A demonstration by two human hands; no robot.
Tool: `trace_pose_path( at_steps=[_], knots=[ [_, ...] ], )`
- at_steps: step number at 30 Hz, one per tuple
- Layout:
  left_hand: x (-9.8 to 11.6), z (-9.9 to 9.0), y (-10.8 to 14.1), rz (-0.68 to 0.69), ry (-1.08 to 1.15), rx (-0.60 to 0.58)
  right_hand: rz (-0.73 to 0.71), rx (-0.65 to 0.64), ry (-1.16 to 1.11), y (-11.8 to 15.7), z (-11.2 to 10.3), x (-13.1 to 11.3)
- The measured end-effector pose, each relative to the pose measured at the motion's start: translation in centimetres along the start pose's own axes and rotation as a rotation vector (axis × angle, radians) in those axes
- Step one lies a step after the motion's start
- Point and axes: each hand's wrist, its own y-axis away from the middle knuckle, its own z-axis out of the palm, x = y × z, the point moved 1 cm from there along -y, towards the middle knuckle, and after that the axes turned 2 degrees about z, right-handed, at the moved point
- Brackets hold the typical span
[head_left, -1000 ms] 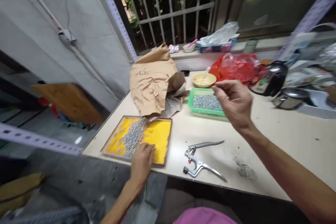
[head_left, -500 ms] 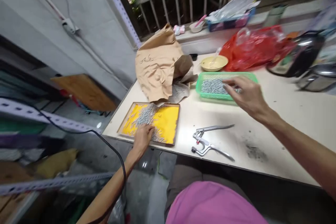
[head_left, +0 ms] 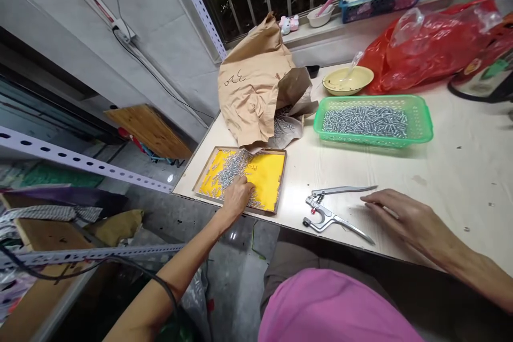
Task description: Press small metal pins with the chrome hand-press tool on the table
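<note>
My left hand (head_left: 238, 194) rests at the near edge of a shallow tray with a yellow bottom (head_left: 265, 173). Its fingers are closed among small silvery metal pins (head_left: 234, 165); whatever they pinch is hidden. To the right, my right hand (head_left: 404, 219) hovers low over the table with fingers stretched out and nothing visible in them. Just left of its fingertips lie metal hand pliers (head_left: 326, 216), handles spread. Beyond them stands a green plastic basket (head_left: 419, 117) with a heap of similar silvery pins (head_left: 368, 122).
A crumpled brown paper bag (head_left: 248, 96), its mouth open, stands behind the tray with pins inside. A yellow bowl (head_left: 350, 81), a red plastic bag (head_left: 433, 53) and a kettle-like appliance (head_left: 481, 83) line the back. The table edge (head_left: 292, 227) runs close to my lap.
My right hand has come back from over the green basket to the table beside the pliers. The left hand remains at the tray, and the view has shifted slightly.
</note>
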Motion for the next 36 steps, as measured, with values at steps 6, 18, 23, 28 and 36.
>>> trace_pose_path(
  at_steps=[6,18,23,28,36],
  knots=[
    [-0.3,0.7,-0.4,0.045,-0.044,0.014,-0.053,-0.082,0.011,0.6,2.0,-1.2],
    [6.0,-2.0,1.3,-0.103,0.909,0.058,0.014,-0.193,-0.048,1.4,2.1,-2.0],
    [11.6,-1.5,1.0,-0.076,1.007,-0.054,-0.01,-0.22,-0.022,1.7,2.8,-2.5],
    [12.6,0.4,-0.5,-0.107,1.006,-0.172,0.015,-0.185,0.002,2.0,2.8,-3.2],
    [12.6,0.3,-2.0,-0.112,0.937,-0.395,0.039,-0.162,-0.018,2.0,2.7,-3.4]
  ],
)
